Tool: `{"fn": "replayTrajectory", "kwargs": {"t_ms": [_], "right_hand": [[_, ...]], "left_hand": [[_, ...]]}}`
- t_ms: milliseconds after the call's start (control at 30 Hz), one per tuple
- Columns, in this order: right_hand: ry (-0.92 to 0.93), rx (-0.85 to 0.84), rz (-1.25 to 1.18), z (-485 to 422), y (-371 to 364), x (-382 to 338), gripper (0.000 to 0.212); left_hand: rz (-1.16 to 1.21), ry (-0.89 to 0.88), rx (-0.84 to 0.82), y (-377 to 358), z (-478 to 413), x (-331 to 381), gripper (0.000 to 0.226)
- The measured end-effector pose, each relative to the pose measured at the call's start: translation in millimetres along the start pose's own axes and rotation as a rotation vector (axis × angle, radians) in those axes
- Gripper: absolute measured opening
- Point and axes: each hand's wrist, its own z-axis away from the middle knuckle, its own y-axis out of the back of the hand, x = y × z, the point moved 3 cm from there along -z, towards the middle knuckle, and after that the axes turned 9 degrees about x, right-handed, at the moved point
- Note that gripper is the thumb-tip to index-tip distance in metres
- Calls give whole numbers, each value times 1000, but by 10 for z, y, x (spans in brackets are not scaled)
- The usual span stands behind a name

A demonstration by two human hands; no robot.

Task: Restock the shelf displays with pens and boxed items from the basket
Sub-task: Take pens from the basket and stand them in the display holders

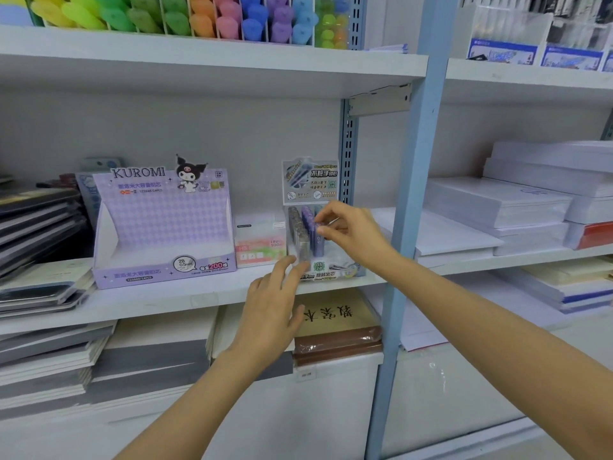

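Purple box is pinched by right hand, left hand just below.

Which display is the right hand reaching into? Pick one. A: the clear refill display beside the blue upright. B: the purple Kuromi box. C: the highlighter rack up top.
A: the right hand pinches the top of a small purple case standing in the clear refill display.
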Motion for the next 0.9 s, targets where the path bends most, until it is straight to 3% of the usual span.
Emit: {"fn": "replayTrajectory", "kwargs": {"t_ms": [200,300,433,567,733,900], "right_hand": [[88,65,115,118,-77,79,16],[119,129,135,240,-35,3,24],[305,256,-47,733,-139,-216,17],[329,19,-213,1477,-752,-198,11],[-19,-466,-263,2536,-1783,326,12],[-229,-801,-133,3559,-2605,949,22]], "left_hand": [[-16,-1,-8,-7,1,-5,65],[94,6,8,37,32,-9,63],[124,35,242,47,365,-99,50],[93,205,329,-216,1133,-414,33],[69,458,-18,-780,2566,-845,24],[-17,809,-522,-1213,3958,-1083,46]]}}
